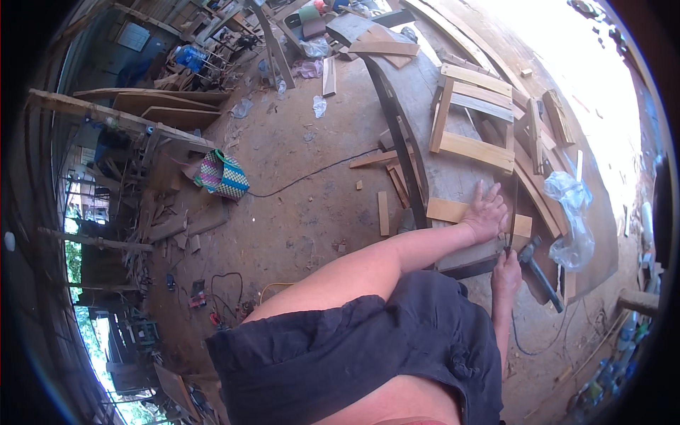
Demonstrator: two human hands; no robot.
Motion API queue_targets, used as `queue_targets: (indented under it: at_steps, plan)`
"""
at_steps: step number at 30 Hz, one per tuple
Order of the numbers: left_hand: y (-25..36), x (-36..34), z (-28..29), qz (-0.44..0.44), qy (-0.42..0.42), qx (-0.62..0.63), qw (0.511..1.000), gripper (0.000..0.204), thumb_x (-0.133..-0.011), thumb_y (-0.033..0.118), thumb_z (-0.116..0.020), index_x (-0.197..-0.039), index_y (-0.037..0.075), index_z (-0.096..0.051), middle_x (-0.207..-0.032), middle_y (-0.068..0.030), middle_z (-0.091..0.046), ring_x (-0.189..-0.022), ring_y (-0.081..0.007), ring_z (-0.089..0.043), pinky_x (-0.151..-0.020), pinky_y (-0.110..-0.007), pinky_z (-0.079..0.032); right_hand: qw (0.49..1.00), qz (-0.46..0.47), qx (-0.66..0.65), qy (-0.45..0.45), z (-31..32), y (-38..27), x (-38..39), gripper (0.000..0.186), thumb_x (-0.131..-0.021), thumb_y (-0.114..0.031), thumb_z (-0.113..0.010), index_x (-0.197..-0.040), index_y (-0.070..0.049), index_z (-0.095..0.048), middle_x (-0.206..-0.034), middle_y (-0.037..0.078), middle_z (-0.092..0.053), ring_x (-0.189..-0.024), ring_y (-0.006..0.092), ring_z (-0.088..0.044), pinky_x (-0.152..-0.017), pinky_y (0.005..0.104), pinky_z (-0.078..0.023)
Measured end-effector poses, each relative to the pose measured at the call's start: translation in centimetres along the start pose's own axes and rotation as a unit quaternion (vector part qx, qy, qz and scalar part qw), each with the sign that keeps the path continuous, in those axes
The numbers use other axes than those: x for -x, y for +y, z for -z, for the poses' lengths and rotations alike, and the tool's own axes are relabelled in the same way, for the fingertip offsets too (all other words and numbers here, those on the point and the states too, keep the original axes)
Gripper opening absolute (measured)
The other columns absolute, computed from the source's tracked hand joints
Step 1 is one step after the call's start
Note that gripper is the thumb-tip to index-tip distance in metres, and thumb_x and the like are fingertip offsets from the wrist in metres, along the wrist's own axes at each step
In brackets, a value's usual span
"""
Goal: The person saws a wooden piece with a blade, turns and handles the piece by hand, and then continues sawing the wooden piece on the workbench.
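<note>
Board (445, 210) lies across the near part of the surface (453, 173). Frame (473, 147) beyond board, apparently set back to leave working room. Left hand (486, 214) spread open, palm down on board, presumably to steady it. Right hand (506, 273), on board's near side, closed around the near end of a thin blade (514, 205), likely a saw's; blade crosses near board's right end, contact unclear. Hammer (542, 280) right of board, likely for easy reach; plastic (567, 193) farther right.
</note>
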State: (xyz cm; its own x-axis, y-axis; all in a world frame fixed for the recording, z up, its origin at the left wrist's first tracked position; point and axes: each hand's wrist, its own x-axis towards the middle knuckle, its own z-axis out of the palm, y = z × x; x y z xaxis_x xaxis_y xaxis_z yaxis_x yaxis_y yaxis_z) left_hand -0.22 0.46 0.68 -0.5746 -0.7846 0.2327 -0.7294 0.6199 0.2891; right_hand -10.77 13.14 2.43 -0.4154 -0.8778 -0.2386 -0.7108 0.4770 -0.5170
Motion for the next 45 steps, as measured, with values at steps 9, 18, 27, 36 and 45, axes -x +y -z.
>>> queue_targets:
  at_steps: [9,18,27,36,45]
  plan:
    - [-0.3,-0.2,0.6,0.003,0.003,0.0,1.0,0.024,-0.085,0.028,-0.048,-0.087,0.008,-0.06,-0.105,-0.012,-0.055,-0.129,-0.0314,-0.035,-0.107,-0.062,-0.017,1.0,0.002,0.0,0.004,0.9,1.5,4.1,0.025,-0.093,-0.03,-0.046,-0.103,-0.008,-0.056,-0.089,0.02,-0.065,-0.085,0.0424,-0.06,-0.069,0.051,-0.045]
    - [-0.6,0.0,-1.0,0.005,0.015,0.003,1.0,0.025,-0.085,0.029,-0.048,-0.087,0.007,-0.061,-0.105,-0.0122,-0.055,-0.13,-0.0322,-0.034,-0.107,-0.062,-0.014,1.0,-0.011,0.011,-0.027,0.2,2.6,4.1,0.028,-0.094,-0.029,-0.045,-0.11,-0.009,-0.057,-0.098,0.02,-0.064,-0.092,0.0402,-0.06,-0.074,0.0482,-0.046]
    - [-0.5,0.1,-0.3,0.007,-0.006,0.008,1.0,0.026,-0.084,0.029,-0.049,-0.088,0.007,-0.062,-0.107,-0.0124,-0.055,-0.13,-0.0333,-0.034,-0.106,-0.063,-0.014,0.998,-0.033,0.022,-0.041,1.0,-1.5,-0.2,0.031,-0.094,-0.03,-0.045,-0.109,-0.006,-0.057,-0.101,0.019,-0.064,-0.095,0.0394,-0.059,-0.076,0.0477,-0.046]
    - [-0.4,-0.1,0.4,0.008,-0.012,0.01,1.0,0.024,-0.084,0.028,-0.048,-0.088,0.008,-0.061,-0.108,-0.0119,-0.055,-0.131,-0.032,-0.033,-0.107,-0.063,-0.013,1.0,-0.007,-0.01,0.01,0.9,1.7,5.4,0.03,-0.093,-0.031,-0.046,-0.109,-0.007,-0.056,-0.091,0.023,-0.064,-0.087,0.0417,-0.06,-0.072,0.0512,-0.044]
    - [-0.3,0.1,0.2,0.009,-0.005,0.016,1.0,0.022,-0.085,0.028,-0.047,-0.086,0.008,-0.059,-0.104,-0.0116,-0.054,-0.131,-0.0313,-0.033,-0.107,-0.062,-0.014,0.999,-0.023,0.034,-0.014,0.9,0.8,4.1,0.024,-0.093,-0.029,-0.047,-0.103,-0.009,-0.055,-0.089,0.019,-0.065,-0.084,0.041,-0.061,-0.07,0.0509,-0.045]
